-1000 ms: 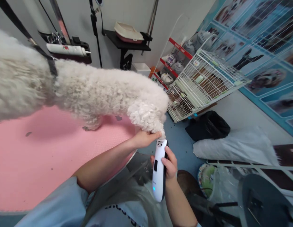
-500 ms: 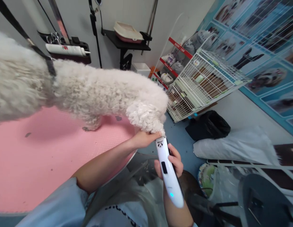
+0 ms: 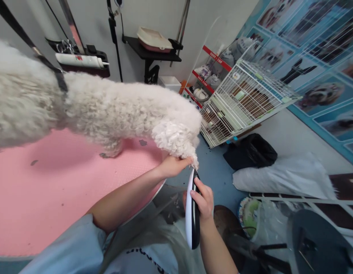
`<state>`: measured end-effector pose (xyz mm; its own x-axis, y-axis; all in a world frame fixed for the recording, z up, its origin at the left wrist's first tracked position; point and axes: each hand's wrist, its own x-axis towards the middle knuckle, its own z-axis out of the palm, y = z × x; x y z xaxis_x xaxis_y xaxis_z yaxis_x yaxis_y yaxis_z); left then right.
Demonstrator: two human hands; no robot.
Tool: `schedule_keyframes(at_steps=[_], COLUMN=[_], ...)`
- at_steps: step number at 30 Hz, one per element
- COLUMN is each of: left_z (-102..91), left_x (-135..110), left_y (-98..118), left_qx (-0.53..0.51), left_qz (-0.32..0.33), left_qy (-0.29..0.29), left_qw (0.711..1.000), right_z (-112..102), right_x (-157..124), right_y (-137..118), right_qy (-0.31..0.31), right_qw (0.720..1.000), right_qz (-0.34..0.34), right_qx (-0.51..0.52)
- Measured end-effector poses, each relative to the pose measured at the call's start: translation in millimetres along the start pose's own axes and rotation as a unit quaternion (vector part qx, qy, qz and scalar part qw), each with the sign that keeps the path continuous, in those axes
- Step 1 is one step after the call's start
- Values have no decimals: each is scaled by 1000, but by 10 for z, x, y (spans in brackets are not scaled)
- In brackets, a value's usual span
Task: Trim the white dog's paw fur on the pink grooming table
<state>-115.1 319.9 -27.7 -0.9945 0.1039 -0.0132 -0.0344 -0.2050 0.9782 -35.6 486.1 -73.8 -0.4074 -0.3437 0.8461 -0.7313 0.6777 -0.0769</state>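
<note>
As the head view shows, the left hand (image 3: pixel 173 166) is closed around the lower end of a hind leg (image 3: pixel 176 140) of a curly-coated white dog (image 3: pixel 131 102), the thumb lying along the fur and the other fingers largely hidden. The right hand (image 3: pixel 204 198), just below and to the right of the left, is wrapped about a white-and-black clipper (image 3: pixel 190 217), fingers over its dark back. The clipper stands on edge, pale face toward the left forearm, its cutting head directed up at the paw (image 3: pixel 195 163), just beyond the left thumb; whether the blade touches the hair cannot be told. The dog's body extends above and to the left of both hands, and another leg (image 3: pixel 109 146) rests on the pink tabletop (image 3: pixel 65 205), which spreads to the left of the left hand. Farther off in that direction, a black strap (image 3: pixel 15 24) runs to a band (image 3: pixel 61 80) around the dog. Well beyond the hands, up and to the right, lies a white wire cage (image 3: pixel 236 102); nearer to the right hand, on its right side, are a black bag (image 3: pixel 252 150) and a pale sack (image 3: pixel 282 177). A dark round seat (image 3: pixel 319 239) occupies the area below and to the right of the right hand.
</note>
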Motion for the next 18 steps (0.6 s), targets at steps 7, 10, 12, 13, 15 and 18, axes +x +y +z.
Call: schedule_keyframes(at_steps=[7,10,12,13,15,18], left_z=[3,-9,-21,-28,-39,-44], left_x=[8,25,37,42,46,40], left_y=[-9,-31,-49,-57,-70,-71], left_qx=[9,2,5,8,15,13], left_qz=[8,7,2,-1,-7,-4], left_qy=[-25,-15,-3,1,-3,-12], left_qw=[1000,1000,1000,1000,1000,1000], right_z=[3,5,-9,-23,-61,-105], right_x=[33,160,291,360,477,524], right_y=[5,-12,-9,-2,18,19], right_qy=[3,-14,-27,-31,-68,-162], right_qw=[1000,998,996,995,991,971], right_qz=[3,45,65,72,74,91], right_qx=[11,38,61,69,86,149])
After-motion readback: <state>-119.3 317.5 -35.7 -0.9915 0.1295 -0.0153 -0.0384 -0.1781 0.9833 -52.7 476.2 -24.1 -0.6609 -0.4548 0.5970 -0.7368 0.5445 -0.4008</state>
